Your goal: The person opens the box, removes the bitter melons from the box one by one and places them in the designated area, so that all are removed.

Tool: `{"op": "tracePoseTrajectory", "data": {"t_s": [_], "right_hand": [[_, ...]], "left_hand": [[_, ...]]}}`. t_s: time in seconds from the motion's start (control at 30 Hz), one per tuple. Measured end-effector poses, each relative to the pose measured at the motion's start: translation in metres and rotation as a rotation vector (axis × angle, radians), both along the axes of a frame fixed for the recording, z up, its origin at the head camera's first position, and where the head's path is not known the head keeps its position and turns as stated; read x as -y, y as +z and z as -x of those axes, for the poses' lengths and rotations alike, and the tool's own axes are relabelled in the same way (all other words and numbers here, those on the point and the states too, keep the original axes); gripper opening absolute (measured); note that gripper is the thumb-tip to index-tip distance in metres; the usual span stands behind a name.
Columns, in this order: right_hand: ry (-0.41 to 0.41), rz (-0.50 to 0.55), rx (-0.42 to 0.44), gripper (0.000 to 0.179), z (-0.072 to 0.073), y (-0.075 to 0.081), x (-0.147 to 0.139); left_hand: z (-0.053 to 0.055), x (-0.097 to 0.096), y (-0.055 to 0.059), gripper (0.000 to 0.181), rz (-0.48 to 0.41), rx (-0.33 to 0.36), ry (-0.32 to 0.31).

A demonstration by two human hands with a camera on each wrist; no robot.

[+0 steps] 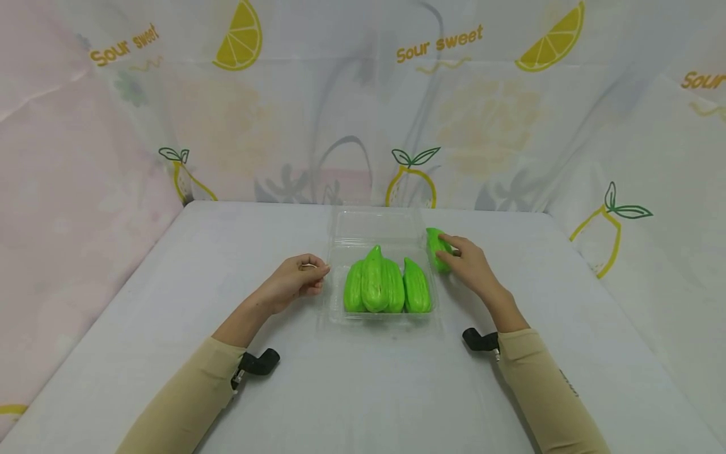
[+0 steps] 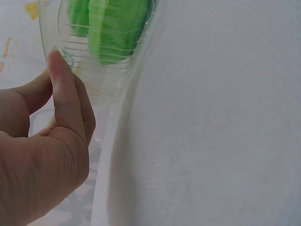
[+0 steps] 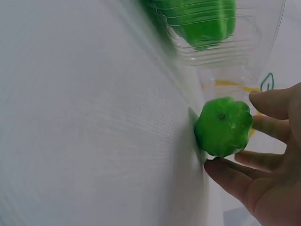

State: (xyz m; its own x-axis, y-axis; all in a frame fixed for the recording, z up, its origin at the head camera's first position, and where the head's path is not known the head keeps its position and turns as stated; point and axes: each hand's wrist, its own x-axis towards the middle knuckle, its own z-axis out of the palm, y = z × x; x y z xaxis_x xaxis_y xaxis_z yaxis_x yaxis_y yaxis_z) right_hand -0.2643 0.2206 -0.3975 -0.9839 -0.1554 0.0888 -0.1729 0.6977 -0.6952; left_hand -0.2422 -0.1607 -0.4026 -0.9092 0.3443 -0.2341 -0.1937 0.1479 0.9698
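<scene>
A clear plastic box (image 1: 363,316) with its lid (image 1: 374,225) folded back stands on the table. Several green ridged gourds (image 1: 416,287) with pointed tips lie in it, side by side and one on top. At the box's left edge my left hand (image 1: 295,280) pinches the rim between thumb and finger; the left wrist view shows a fingertip on that edge. Just outside the right wall, another green ridged gourd (image 3: 223,127) rests on the table. My right hand (image 1: 467,261) has its fingers and thumb curled around this gourd.
A white cloth covers the table (image 1: 363,391). Behind it hangs a patterned curtain (image 1: 317,107) with lemon drawings, and side curtains flank the table. A black wrist mount (image 1: 259,362) sits on the left sleeve, and a similar mount (image 1: 479,340) on the right.
</scene>
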Motion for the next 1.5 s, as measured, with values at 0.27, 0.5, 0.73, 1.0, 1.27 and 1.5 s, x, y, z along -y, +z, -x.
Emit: {"op": "tracePoseTrajectory", "data": {"t_s": [0.27,0.5,0.73,1.0,1.27,1.5], "right_hand": [[0.002,-0.012,-0.004,0.053,-0.001,0.001,0.000],[-0.011,-0.040,-0.031,0.053,-0.004,0.007,-0.002],[-0.020,-0.024,-0.079,0.051,-0.008,0.018,-0.001],[0.001,-0.046,-0.110,0.053,-0.010,0.028,0.006],[0.038,-0.055,-0.139,0.053,-0.016,0.037,0.017],[0.079,-0.065,-0.109,0.058,-0.023,0.042,0.032]], "left_hand": [[0.000,0.001,0.000,0.022,0.001,-0.005,-0.001],[0.002,0.000,-0.003,0.026,0.005,-0.009,-0.005],[0.002,0.000,-0.004,0.025,-0.001,-0.003,0.000],[0.001,0.001,-0.003,0.024,-0.007,-0.005,-0.003],[0.000,0.001,-0.002,0.024,-0.003,-0.005,0.000],[0.000,0.000,-0.001,0.023,-0.011,-0.006,0.001]]}}
